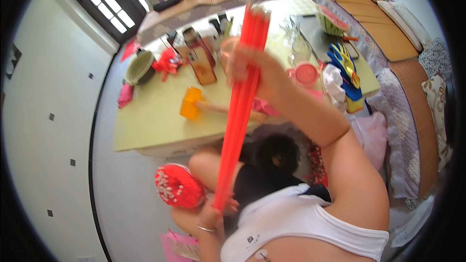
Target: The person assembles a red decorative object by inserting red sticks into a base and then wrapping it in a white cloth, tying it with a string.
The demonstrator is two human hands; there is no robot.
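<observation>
You gripped the red rods (236, 136) with right hand (270, 72) far, left hand (211, 215) near; even pressure seemed best for alignment.

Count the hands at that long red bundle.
2: the right hand grips the red bundle along its upper part; the left hand is at its lower end. No other hand shows.

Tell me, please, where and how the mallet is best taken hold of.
Probably by the handle, from the near right: it is slim and points rightward from the blocky orange head, ending near the table's near edge. In this view the red sticks cross in front of it.
</observation>
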